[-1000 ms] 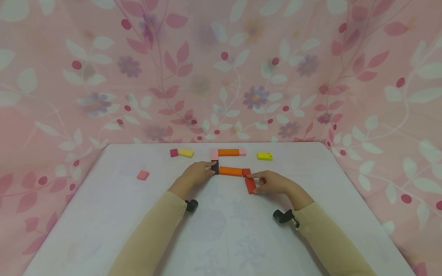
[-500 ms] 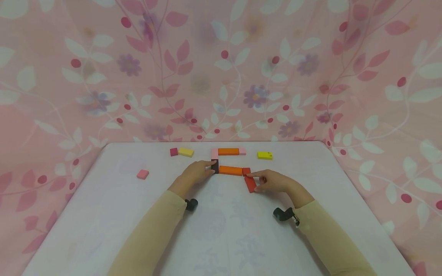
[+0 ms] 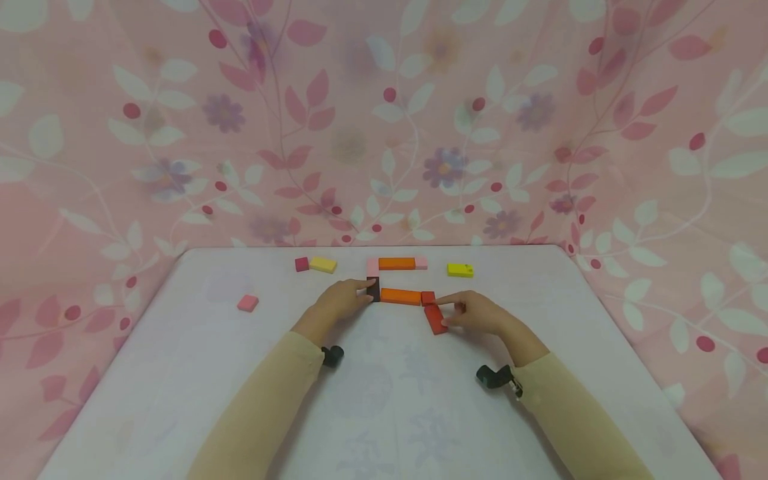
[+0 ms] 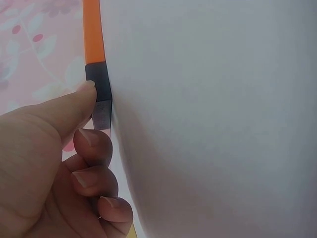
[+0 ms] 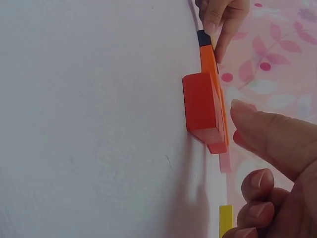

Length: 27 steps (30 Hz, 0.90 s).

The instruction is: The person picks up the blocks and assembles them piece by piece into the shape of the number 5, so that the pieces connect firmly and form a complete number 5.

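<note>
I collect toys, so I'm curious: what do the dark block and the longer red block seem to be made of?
Dark block: perhaps painted wood; matte, evenly coloured, without bright glints.
Longer red block: likely similar, with smooth, low-sheen faces and fairly crisp edges. No grain shows on either, so plastic is possible too.

Passable: tabletop (image 3: 384,400) between the sleeves (image 3: 264,400), up to the front orange block (image 3: 401,297) | slot from it to the rear orange block (image 3: 397,264): open at right, walled left by dark block (image 3: 375,291) and pale-pink block (image 3: 373,268) | left: left hand (image 3: 341,300) in the way | right: right hand (image 3: 479,315) by the long red block (image 3: 435,321) | back: floral cloth (image 3: 384,147)
</note>
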Motion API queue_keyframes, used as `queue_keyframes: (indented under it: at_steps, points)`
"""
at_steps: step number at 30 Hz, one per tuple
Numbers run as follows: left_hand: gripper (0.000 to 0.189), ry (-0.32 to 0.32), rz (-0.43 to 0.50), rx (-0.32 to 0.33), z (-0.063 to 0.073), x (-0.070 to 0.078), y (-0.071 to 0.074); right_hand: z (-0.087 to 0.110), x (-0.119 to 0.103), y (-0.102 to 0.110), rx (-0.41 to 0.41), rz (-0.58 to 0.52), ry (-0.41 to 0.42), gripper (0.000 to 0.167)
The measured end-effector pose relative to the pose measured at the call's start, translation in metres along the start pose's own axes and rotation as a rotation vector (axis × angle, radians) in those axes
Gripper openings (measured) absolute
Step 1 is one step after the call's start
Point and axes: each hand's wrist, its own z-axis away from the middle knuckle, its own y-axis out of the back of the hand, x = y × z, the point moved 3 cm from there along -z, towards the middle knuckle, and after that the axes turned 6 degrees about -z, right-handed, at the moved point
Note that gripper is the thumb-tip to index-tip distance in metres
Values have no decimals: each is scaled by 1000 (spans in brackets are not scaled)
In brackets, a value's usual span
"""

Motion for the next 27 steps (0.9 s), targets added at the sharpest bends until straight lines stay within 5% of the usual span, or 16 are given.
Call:
queue_keyframes:
  at_steps: [13, 27]
  points:
    - [52, 3, 11, -6, -2, -1, 0, 9, -2, -9, 95, 43, -118, 62]
    - [52, 0, 4, -8, -1, -1, 0, 8, -7, -22, 122, 79, -136, 73]
